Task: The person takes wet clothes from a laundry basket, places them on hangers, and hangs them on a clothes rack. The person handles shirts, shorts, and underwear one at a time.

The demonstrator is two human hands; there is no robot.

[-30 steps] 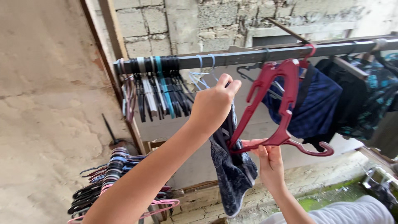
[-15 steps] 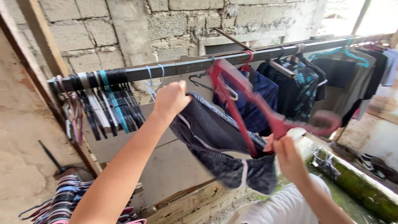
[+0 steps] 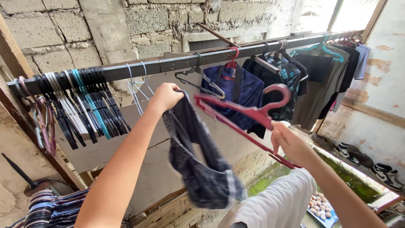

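One dark, pale-striped garment (image 3: 198,169) hangs limp at centre frame, its top bunched in the closed left hand (image 3: 166,96). One red hanger (image 3: 249,118) sits tilted at centre right, pinched by the right hand (image 3: 291,145). A rail (image 3: 168,64) crosses above, with a cluster of empty hangers (image 3: 80,105) upper left.

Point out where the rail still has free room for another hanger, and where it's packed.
Free: the rail between the empty hangers and the blue shirt, with only a few loose hangers. Packed: the empty bunch at left, and the hung clothes at right.
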